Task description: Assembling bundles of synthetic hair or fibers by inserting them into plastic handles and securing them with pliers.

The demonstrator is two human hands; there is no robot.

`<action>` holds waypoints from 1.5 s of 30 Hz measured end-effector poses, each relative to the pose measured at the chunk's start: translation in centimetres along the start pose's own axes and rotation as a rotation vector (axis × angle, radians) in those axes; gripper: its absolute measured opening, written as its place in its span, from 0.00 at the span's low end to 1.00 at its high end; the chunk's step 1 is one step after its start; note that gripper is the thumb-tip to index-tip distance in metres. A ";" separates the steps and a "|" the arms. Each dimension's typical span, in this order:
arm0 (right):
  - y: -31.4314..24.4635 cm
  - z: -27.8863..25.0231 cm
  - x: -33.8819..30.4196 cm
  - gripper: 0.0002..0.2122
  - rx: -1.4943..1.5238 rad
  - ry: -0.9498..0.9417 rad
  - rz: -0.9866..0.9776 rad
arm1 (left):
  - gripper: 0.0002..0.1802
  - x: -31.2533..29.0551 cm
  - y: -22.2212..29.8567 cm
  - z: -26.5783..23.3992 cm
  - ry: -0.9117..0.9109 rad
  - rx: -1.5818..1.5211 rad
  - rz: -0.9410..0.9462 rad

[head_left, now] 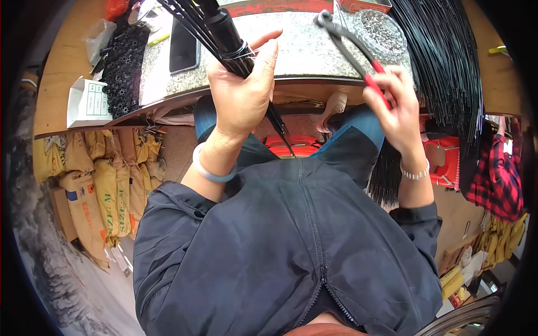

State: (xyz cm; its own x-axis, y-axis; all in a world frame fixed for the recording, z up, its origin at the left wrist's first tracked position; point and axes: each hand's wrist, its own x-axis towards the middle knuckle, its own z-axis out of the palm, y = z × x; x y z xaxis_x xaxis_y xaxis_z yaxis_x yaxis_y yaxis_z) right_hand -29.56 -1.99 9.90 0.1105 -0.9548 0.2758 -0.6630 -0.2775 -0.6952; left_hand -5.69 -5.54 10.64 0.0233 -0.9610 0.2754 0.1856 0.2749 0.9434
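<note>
My left hand [238, 103] is wrapped round a black umbrella frame [227, 33], which tilts over the table edge. Its ribs fan out toward the upper left, and its thin shaft runs down between my legs. Near my thumb, fine wire shows around the frame; where it ends is hard to make out. To the right, my right hand [397, 103] grips a pair of pincers [350, 47] by the red handles. The pincers' dark jaws point up and left over the table, apart from the frame.
A phone [184, 51], a pile of small black parts [126, 61] and a white box [89, 103] lie left. Rightward are a clear glass dish [381, 35] and a thick bundle of black rods [443, 61]. Yellow sacks [84, 201] line the floor; a person's plaid sleeve [499, 179] shows far right.
</note>
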 end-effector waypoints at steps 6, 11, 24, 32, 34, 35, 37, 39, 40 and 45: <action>-5.5 -2.4 -1.6 0.20 -0.523 0.095 -0.418 | 0.13 0.3 -1.0 0.6 0.013 0.072 -0.064; -5.8 -2.6 -1.6 0.21 -0.665 0.134 -0.498 | 0.12 0.3 -1.5 1.0 -0.012 0.035 -0.049; -5.1 -3.3 -2.1 0.09 0.754 -0.756 0.547 | 0.12 -0.6 -0.4 1.1 -0.095 0.127 -0.016; -4.1 0.5 -4.0 0.25 -0.007 -0.197 -0.183 | 0.11 -1.0 -0.1 1.7 -0.098 0.030 -0.135; -3.0 -0.7 -3.5 0.18 0.160 -0.338 -0.176 | 0.12 -1.1 -0.4 1.6 -0.132 0.050 -0.104; -3.9 -1.9 -2.7 0.18 0.529 -0.743 0.268 | 0.10 -1.3 -0.4 1.4 -0.186 0.048 -0.051; -3.0 -2.1 -2.3 0.20 1.128 -1.234 0.687 | 0.10 -1.0 -0.1 1.6 -0.189 0.049 -0.106; -4.6 -1.8 -2.0 0.23 0.887 -1.056 0.601 | 0.12 -0.9 -0.1 1.6 -0.164 0.104 -0.141; -5.2 -1.7 -1.9 0.26 0.648 -0.876 0.508 | 0.12 -0.9 -0.1 1.5 -0.160 0.108 -0.138; -3.4 -1.5 -2.8 0.19 0.315 -0.521 -0.067 | 0.11 -1.0 -0.5 1.4 -0.183 -0.007 -0.139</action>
State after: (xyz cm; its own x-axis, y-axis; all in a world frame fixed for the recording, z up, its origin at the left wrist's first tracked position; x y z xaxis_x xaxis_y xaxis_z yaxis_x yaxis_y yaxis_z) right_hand -28.75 1.75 12.49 0.5446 -0.8384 0.0206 -0.4002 -0.2814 -0.8722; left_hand -7.15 -4.65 10.13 -0.1819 -0.9681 0.1725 0.1813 0.1394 0.9735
